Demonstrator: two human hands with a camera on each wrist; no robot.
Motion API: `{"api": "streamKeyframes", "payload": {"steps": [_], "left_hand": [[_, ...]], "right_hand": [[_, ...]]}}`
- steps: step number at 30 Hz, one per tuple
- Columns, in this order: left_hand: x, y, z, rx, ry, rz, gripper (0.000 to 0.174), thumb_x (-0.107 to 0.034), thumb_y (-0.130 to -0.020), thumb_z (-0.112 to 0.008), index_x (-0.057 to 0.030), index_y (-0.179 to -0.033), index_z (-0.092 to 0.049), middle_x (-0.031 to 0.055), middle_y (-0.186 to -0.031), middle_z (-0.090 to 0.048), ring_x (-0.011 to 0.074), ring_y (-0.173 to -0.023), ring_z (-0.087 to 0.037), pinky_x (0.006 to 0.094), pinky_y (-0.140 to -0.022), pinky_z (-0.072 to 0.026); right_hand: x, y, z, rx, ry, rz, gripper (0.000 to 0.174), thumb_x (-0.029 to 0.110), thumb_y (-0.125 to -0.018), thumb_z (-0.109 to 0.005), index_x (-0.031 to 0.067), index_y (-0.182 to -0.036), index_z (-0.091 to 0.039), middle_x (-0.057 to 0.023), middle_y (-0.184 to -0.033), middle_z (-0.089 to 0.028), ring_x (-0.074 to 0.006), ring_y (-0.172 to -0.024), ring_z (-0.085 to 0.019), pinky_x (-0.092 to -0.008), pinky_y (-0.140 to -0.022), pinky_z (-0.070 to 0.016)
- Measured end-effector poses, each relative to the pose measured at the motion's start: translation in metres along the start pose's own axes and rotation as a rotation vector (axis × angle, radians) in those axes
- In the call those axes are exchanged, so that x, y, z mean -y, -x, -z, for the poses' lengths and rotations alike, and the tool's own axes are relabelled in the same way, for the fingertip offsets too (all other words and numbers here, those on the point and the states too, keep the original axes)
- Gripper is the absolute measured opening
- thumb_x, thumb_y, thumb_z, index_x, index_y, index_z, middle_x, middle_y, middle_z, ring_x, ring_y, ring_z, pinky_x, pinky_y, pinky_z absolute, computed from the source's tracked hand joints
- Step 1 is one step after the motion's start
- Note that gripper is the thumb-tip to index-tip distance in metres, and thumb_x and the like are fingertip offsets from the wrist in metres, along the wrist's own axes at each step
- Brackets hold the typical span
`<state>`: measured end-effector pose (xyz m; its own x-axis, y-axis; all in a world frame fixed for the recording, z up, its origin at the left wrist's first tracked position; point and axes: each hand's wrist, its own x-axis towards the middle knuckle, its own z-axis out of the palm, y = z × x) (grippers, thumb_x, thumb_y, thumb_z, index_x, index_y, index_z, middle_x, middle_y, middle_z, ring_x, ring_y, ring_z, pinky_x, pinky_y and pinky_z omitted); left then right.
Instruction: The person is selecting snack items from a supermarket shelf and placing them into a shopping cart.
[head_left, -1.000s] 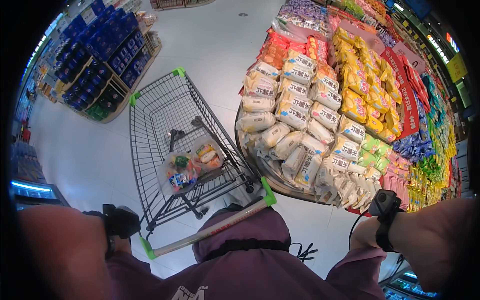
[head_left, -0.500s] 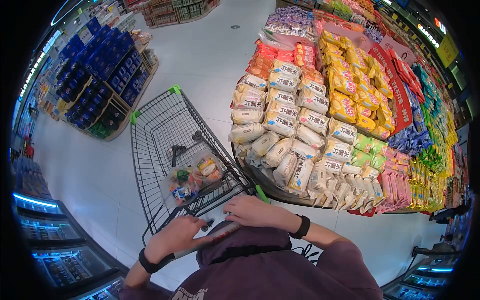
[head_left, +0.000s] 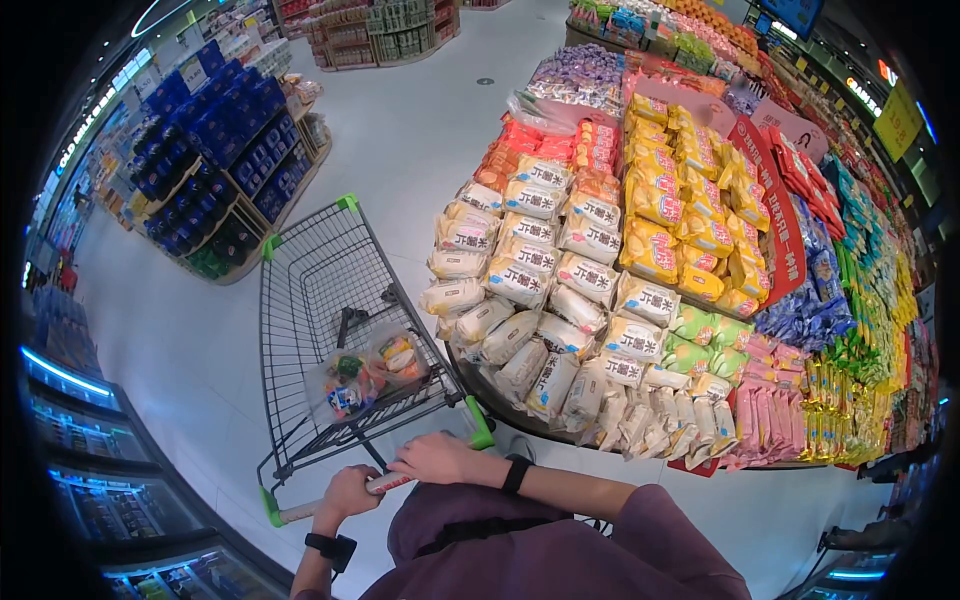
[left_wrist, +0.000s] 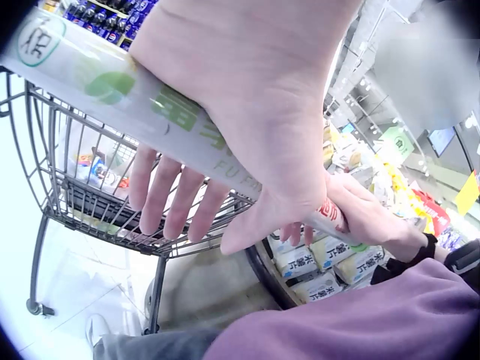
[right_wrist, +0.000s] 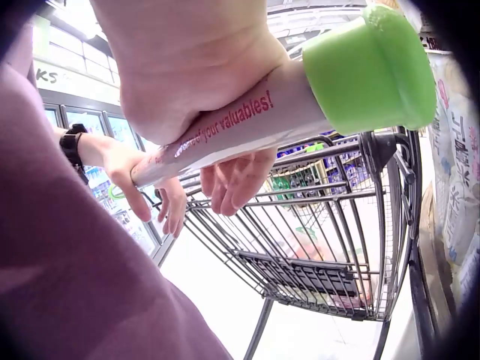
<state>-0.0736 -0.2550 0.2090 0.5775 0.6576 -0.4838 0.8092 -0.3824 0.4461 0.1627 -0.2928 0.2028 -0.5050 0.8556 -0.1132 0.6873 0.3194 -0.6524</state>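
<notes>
Both hands are on the handle [head_left: 300,512] of a shopping cart [head_left: 330,290]. My left hand [head_left: 350,490] lays its palm over the bar; in the left wrist view its fingers [left_wrist: 174,196] hang almost straight on the far side, with the thumb on the near side. My right hand [head_left: 440,460] lies across the bar nearer the green end cap [right_wrist: 371,71]; its bent fingers [right_wrist: 236,180] reach round below the far side. Inside the cart are two clear containers, one with mixed colourful packets [head_left: 348,385] and one with yellow and orange ones [head_left: 402,358].
A round-edged display of white snack packs [head_left: 525,270] and yellow packs [head_left: 655,190] stands close along the cart's right side. Ahead on the left is a shelf of blue packs and dark bottles [head_left: 215,150]. Lit coolers [head_left: 110,490] line the left; pale floor [head_left: 400,150] extends ahead.
A second ago both hands were off the handle, arms held out to the sides; they have come in onto the bar. The snack display has shifted left in the head view.
</notes>
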Motion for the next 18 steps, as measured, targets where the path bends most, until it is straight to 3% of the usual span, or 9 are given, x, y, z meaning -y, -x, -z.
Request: {"api": "streamKeyframes", "payload": {"steps": [9,12,18], "left_hand": [[-0.005,-0.002,-0.001,-0.001,-0.075,0.042,0.037,-0.032,-0.062,-0.075,-0.0061,-0.089,-0.073,0.0168,-0.084,-0.070,0.0360,-0.081,-0.067,0.0424,-0.077,-0.0541],[-0.011,-0.001,-0.001,-0.047,-0.080,0.039,0.036,-0.028,-0.060,-0.077,-0.0052,-0.087,-0.073,0.0170,-0.081,-0.069,0.0357,-0.078,-0.067,0.0420,-0.075,-0.0542],[-0.025,0.006,-0.007,-0.128,-0.099,0.000,0.029,-0.023,-0.061,-0.076,-0.0041,-0.082,-0.071,0.0170,-0.083,-0.069,0.0363,-0.079,-0.066,0.0418,-0.075,-0.0533]], "right_hand": [[-0.007,0.003,-0.017,-0.093,0.012,0.004,0.055,0.047,-0.098,-0.042,-0.0003,-0.086,-0.066,-0.0192,-0.076,-0.067,-0.0373,-0.073,-0.066,-0.0462,-0.069,-0.0528],[-0.007,0.006,-0.011,-0.031,-0.020,-0.013,0.059,0.050,-0.097,-0.041,-0.0014,-0.085,-0.067,-0.0197,-0.074,-0.066,-0.0382,-0.073,-0.066,-0.0469,-0.068,-0.0520],[-0.014,0.018,-0.014,-0.015,0.005,0.088,0.069,0.066,-0.087,-0.049,-0.0007,-0.092,-0.067,-0.0175,-0.074,-0.067,-0.0356,-0.074,-0.067,-0.0452,-0.069,-0.0527]]}}
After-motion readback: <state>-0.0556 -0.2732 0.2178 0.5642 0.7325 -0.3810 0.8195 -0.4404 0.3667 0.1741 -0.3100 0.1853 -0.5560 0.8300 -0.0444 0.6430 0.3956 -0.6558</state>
